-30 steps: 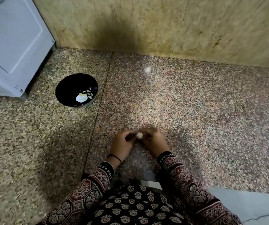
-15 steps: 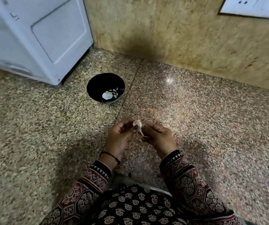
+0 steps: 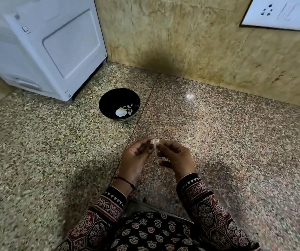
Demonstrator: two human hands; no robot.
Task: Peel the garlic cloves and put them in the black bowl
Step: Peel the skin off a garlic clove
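Observation:
A small pale garlic clove [image 3: 153,142] is pinched between the fingertips of my left hand [image 3: 135,159] and my right hand [image 3: 175,156], low over the speckled floor. A thin strip of skin hangs down from the clove between the hands. The black bowl [image 3: 109,100] stands on the floor up and to the left of my hands, apart from them. It holds several pale garlic pieces [image 3: 124,110], one of them large and round.
A white appliance [image 3: 55,48] stands at the back left, close behind the bowl. A yellowish stone wall [image 3: 190,42] with a white socket plate [image 3: 281,12] runs along the back. My patterned lap [image 3: 154,232] fills the bottom edge.
My view has swung up and left, so the bowl and appliance sit nearer the middle. My hands have risen and turned the clove, and a strip of skin now hangs from it.

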